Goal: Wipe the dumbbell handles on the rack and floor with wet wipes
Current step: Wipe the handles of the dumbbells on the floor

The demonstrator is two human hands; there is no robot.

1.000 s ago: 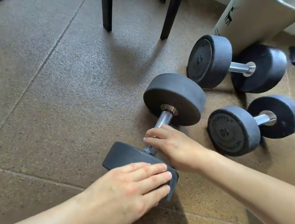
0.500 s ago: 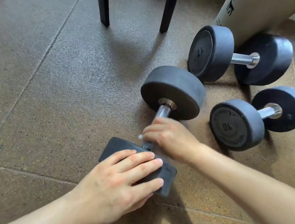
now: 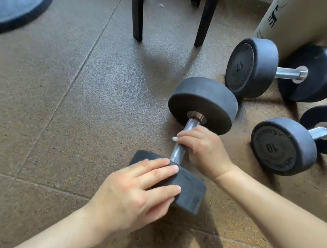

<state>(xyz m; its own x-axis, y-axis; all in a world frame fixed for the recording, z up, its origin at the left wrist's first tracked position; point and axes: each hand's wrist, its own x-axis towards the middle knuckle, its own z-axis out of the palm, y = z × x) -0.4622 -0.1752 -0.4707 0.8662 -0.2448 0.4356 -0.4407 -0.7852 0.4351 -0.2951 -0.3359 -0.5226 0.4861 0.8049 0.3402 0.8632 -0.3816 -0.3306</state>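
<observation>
Down on the floor (image 3: 53,105), mid-wipe: got right grip (image 3: 201,149) curled round the dumbbell handle (image 3: 177,153), wet wipe (image 3: 174,139) peeking out, left grip (image 3: 136,193) spread flat, pinning the near head (image 3: 190,191). Next probably needs sliding toward far head (image 3: 203,100), then 2 dumbbells (image 3: 284,146) right of that grip.

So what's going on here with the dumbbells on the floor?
A person is wiping the nearest dumbbell. The left hand rests flat on its near head, steadying it. The right hand grips the metal handle, with a bit of white wipe showing beneath it. The dumbbell marked 10 and another dumbbell lie to the right, untouched.
</observation>
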